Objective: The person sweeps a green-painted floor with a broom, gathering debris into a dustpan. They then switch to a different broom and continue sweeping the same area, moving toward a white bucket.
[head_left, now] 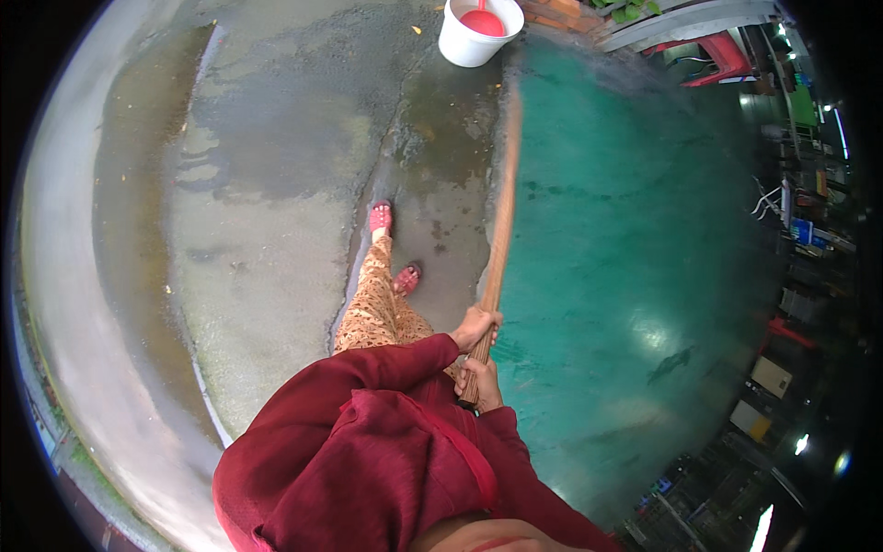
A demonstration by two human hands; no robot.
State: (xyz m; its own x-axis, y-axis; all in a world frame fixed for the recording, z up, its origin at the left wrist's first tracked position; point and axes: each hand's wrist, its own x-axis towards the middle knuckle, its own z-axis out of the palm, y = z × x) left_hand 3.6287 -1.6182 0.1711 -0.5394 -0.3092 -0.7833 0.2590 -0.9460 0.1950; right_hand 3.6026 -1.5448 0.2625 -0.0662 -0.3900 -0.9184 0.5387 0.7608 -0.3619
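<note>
Standing over the wet ground, the person had both hands closed round a long wooden handle (498, 248), the right hand (482, 380) wrapped at its near end and the left hand (475, 326) just above, a stacked grip that steadied the length. The shaft ran out along the edge where grey concrete (276, 184) met green floor (625, 239). Far off stood a white bucket (465, 41) holding a red scoop (483, 20).
</note>
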